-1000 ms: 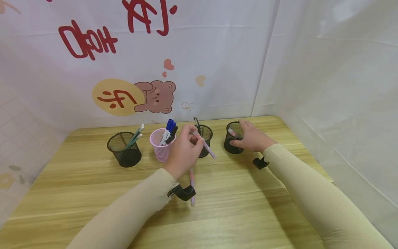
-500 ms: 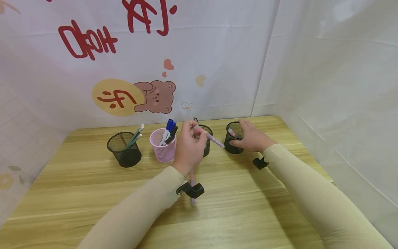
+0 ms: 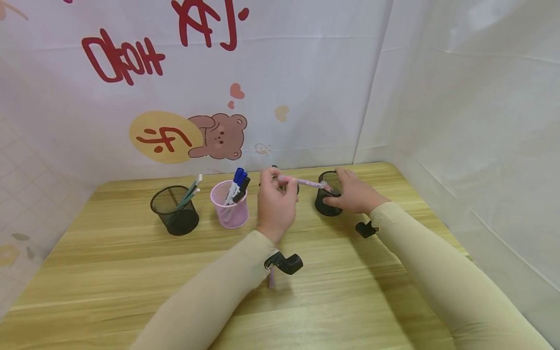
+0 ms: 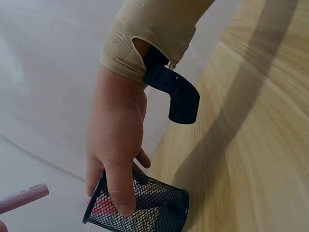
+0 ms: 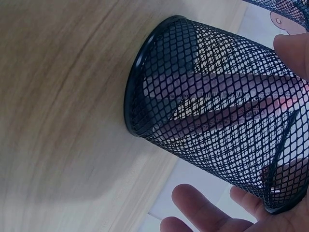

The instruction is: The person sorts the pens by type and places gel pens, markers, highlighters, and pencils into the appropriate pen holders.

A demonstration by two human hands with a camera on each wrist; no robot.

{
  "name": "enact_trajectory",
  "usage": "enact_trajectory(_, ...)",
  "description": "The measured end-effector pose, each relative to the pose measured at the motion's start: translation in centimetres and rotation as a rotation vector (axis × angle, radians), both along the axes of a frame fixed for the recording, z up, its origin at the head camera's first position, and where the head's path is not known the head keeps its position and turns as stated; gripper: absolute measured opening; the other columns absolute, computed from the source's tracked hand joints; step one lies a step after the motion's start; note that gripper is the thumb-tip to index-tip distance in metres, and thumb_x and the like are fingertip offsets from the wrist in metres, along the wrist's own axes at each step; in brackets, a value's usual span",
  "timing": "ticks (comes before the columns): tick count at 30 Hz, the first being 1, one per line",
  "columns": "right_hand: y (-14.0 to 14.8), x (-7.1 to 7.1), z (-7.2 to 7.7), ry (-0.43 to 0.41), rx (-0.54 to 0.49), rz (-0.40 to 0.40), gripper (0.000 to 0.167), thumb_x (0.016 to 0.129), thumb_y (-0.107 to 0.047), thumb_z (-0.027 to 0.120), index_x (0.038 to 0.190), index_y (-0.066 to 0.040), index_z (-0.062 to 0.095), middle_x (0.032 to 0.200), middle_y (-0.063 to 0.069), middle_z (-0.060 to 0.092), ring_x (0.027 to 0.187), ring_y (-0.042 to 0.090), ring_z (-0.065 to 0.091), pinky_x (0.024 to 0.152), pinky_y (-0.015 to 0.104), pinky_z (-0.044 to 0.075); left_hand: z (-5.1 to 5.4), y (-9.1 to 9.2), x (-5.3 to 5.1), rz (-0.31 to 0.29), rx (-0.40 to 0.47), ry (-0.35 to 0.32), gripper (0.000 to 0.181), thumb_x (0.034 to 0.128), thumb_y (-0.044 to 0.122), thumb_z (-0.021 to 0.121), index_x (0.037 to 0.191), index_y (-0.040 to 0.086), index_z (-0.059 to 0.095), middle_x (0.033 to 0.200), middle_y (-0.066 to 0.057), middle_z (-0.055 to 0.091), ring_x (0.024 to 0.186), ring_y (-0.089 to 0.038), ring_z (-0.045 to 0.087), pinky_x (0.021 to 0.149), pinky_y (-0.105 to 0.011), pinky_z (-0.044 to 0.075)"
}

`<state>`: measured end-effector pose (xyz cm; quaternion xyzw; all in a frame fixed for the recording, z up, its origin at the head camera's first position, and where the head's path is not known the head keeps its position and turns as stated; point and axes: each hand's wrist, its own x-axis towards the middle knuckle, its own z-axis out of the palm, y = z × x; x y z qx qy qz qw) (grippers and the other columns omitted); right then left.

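Observation:
In the head view my left hand (image 3: 276, 209) pinches a lilac marker pen (image 3: 306, 183) with a pink band. The pen lies nearly level, its far end by the rim of the rightmost black mesh pen holder (image 3: 323, 203). My right hand (image 3: 358, 194) grips that holder, which stands upright on the table. Through its mesh (image 5: 217, 58), the right wrist view shows pink-and-lilac pens inside. The left wrist view catches the held marker pen (image 4: 24, 198) apart from the holder (image 4: 159, 203). Another lilac pen (image 3: 271, 279) lies on the table, partly hidden by my left forearm.
A black mesh holder (image 3: 181, 224) with teal pencils (image 3: 188, 198) stands at left. Beside it is a pink holder (image 3: 236, 216) with blue and black markers (image 3: 236, 182). My left hand mostly hides another black holder (image 3: 298, 188). A printed cloth (image 3: 306, 97) hangs behind the table.
My left hand has moved right with the pen. The pen has swung from slanting downward to nearly level, its end now by the right holder's rim. My right hand stays on the holder.

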<state>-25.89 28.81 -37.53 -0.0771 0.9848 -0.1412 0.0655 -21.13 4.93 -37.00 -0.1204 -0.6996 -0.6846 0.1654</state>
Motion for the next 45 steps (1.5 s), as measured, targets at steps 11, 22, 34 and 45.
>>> enact_trajectory(11,0.0,0.0,0.0,0.009,-0.004,0.002,0.111,0.093,-0.054,0.073,0.166,0.003,0.012,0.169,0.031,0.022,0.148,0.053,0.04,0.117,0.067,0.04,-0.6,1.8,-0.8,0.076,-0.067,-0.008,0.031,0.1032,0.016,0.066,0.127,0.005,0.05,0.103,-0.013,0.077,0.056,-0.008,0.058,0.051,-0.023,0.046)
enact_trajectory(22,-0.1,-0.2,-0.2,0.016,-0.012,0.0,0.11,0.093,-0.053,0.074,0.166,0.003,0.013,0.169,0.031,0.022,0.149,0.052,0.039,0.117,0.066,0.04,-1.3,3.1,-1.3,0.165,-0.253,0.005,0.031,0.1031,0.023,0.067,0.128,0.01,0.055,0.115,-0.006,0.079,0.07,-0.014,0.064,0.061,-0.027,0.048)
enact_trajectory(34,-0.1,-0.2,-0.1,0.016,-0.007,-0.002,0.11,0.092,-0.054,0.074,0.165,0.003,0.013,0.169,0.031,0.023,0.149,0.052,0.039,0.117,0.067,0.041,-1.7,3.8,-1.4,0.17,-0.341,0.035,0.032,0.1061,0.025,0.063,0.134,0.009,0.059,0.118,-0.009,0.079,0.061,-0.01,0.062,0.052,-0.025,0.044)
enact_trajectory(45,0.1,-0.2,-0.3,0.024,-0.009,0.007,0.111,0.092,-0.055,0.073,0.165,0.003,0.013,0.17,0.029,0.022,0.15,0.051,0.037,0.118,0.066,0.039,-1.5,4.1,-1.2,0.162,-0.405,0.027,0.033,0.1095,0.024,0.054,0.14,0.015,0.062,0.123,-0.006,0.078,0.04,-0.005,0.037,0.041,-0.023,0.032)
